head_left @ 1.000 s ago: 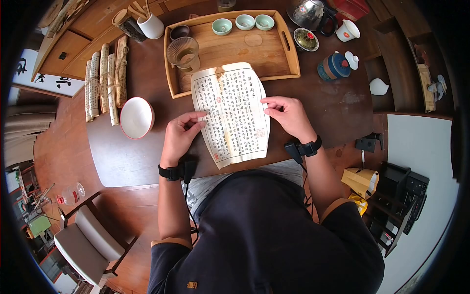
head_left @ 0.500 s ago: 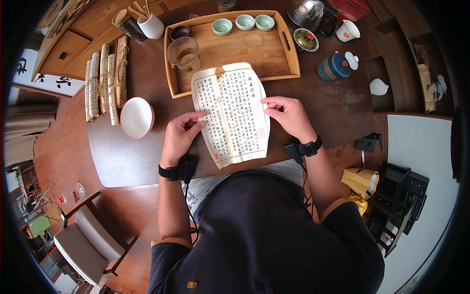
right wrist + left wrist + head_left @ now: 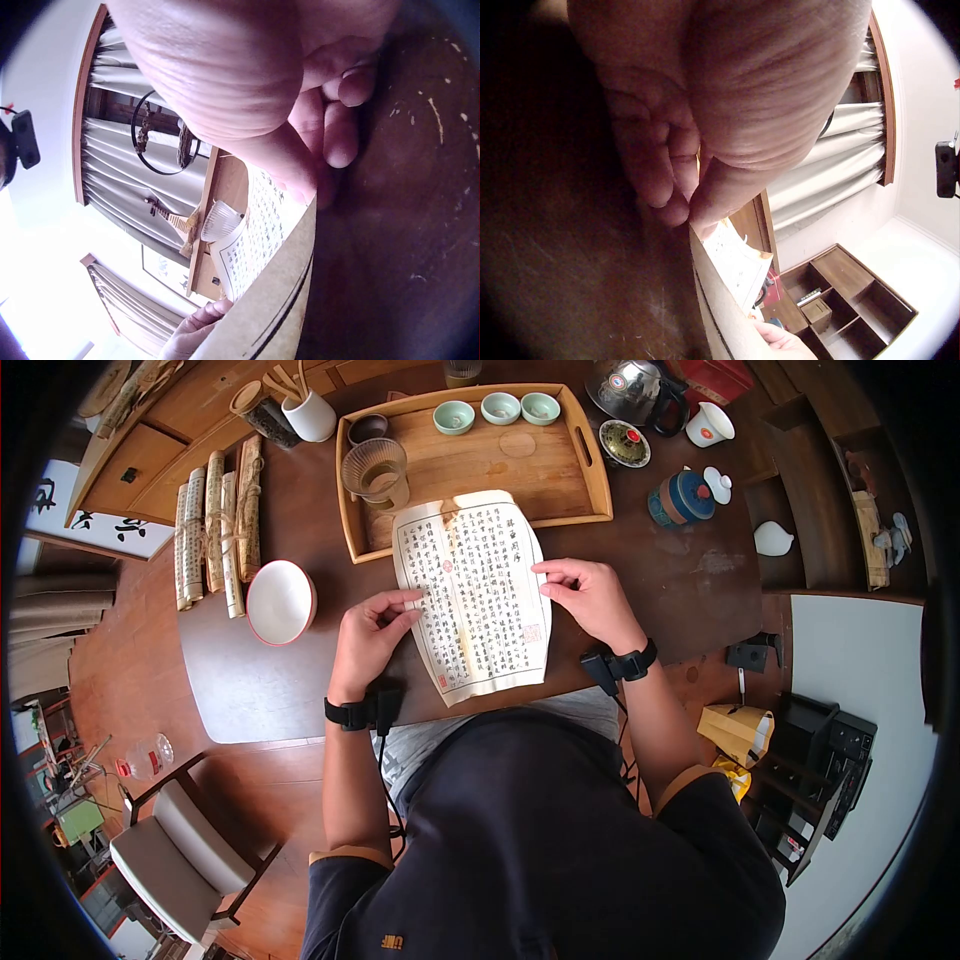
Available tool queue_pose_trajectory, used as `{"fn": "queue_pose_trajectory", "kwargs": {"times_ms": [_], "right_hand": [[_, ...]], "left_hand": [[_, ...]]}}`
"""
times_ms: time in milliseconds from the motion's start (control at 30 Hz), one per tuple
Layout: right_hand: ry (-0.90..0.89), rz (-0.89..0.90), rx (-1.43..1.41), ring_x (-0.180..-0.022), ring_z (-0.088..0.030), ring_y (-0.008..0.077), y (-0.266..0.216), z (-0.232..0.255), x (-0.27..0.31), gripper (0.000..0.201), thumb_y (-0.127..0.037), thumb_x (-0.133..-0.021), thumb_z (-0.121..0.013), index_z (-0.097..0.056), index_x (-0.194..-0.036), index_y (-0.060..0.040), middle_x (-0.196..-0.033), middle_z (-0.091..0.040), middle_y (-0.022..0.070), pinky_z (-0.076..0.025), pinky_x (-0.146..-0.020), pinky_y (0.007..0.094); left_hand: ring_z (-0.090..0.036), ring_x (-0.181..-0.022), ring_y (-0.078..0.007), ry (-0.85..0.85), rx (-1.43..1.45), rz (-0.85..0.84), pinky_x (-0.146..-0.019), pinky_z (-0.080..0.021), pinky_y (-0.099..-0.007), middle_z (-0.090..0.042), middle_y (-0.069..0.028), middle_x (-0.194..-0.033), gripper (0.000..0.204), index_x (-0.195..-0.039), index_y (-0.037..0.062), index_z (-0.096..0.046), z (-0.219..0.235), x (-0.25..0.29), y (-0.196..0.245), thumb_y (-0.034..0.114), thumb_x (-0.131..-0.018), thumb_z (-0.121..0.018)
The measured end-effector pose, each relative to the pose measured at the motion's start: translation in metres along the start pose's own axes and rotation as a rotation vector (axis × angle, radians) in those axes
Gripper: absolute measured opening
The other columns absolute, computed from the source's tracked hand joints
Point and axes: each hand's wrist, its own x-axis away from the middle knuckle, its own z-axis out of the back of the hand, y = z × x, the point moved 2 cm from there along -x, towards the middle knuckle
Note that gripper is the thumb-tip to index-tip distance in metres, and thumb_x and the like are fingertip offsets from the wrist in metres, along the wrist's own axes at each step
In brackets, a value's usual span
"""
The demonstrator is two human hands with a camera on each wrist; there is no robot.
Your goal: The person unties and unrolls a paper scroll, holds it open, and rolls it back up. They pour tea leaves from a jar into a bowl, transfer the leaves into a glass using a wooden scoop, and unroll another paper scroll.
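Note:
A cream sheet of paper (image 3: 485,600) covered in columns of brush writing, with red seal marks and brownish stains, spreads between both hands in the head view. Its left edge is pinched by the left hand (image 3: 373,640), thumb against fingers. On the opposite edge the right hand (image 3: 595,600) pinches it the same way. The sheet bows, and its far end overlaps the near rim of the wooden tray (image 3: 590,517). From the left wrist, the left hand (image 3: 727,105) grips the paper's edge (image 3: 724,300); the right wrist view shows the right hand's thumb (image 3: 289,165) on the writing side.
Green cups (image 3: 454,416) and a ribbed glass pitcher (image 3: 375,465) stand in the tray. A white bowl (image 3: 280,603) and tied scrolls (image 3: 213,525) are at the left. Rightward are a kettle (image 3: 625,390), a lidded bowl (image 3: 625,443) and a blue jar (image 3: 682,498).

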Motion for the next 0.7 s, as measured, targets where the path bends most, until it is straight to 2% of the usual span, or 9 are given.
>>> {"fn": "queue_pose_trajectory", "kwargs": {"times_ms": [200, 267, 367, 700], "right_hand": [[-0.002, -0.007, 0.014, -0.067, -0.062, 0.0108, -0.0012, 0.0003, 0.0003, 0.027, -0.008, -0.087, -0.074, -0.076, -0.114, -0.006, -0.079, -0.073, 0.0057, -0.052, -0.067, 0.0269], [-0.005, -0.009, 0.017, -0.067, -0.062, 0.0109, -0.0014, 0.0004, 0.0003, 0.027, -0.008, -0.087, -0.074, -0.076, -0.114, -0.0062, -0.08, -0.073, 0.0058, -0.052, -0.067, 0.027], [-0.005, -0.014, 0.013, -0.067, -0.062, 0.0109, 0.0, 0.0005, 0.0001, 0.027, -0.008, -0.087, -0.074, -0.076, -0.114, -0.0063, -0.08, -0.073, 0.0061, -0.052, -0.067, 0.0271], [0.008, -0.004, -0.025, -0.069, -0.063, 0.0111, 0.0008, -0.001, -0.0001, 0.039, -0.004, -0.086, -0.073, -0.071, -0.125, -0.0087, -0.084, -0.074, 0.0067, -0.053, -0.069, 0.0269]], "left_hand": [[-0.058, -0.074, -0.0022, -0.003, -0.006, -0.009, -0.07, -0.05, -0.0198, -0.069, 0.0028, -0.083, 0.024, -0.116, -0.0015, -0.073, 0.0008, 0.0002, -0.0004, 0.0, -0.092, -0.07], [-0.058, -0.08, -0.0039, -0.03, -0.016, 0.019, -0.077, -0.05, -0.0203, -0.068, 0.0022, -0.09, 0.024, -0.117, -0.0024, -0.071, 0.0015, 0.0006, 0.0004, -0.002, -0.093, -0.069], [-0.058, -0.074, -0.0023, -0.009, 0.003, -0.023, -0.07, -0.05, -0.0199, -0.069, 0.0025, -0.084, 0.024, -0.116, -0.0013, -0.073, 0.0003, -0.0002, -0.0011, 0.0, -0.092, -0.07], [-0.06, -0.077, -0.0034, -0.006, 0.011, -0.021, -0.072, -0.051, -0.0207, -0.07, 0.0014, -0.086, 0.025, -0.118, -0.0011, -0.072, 0.0004, -0.0001, -0.0015, -0.001, -0.093, -0.07]]}}
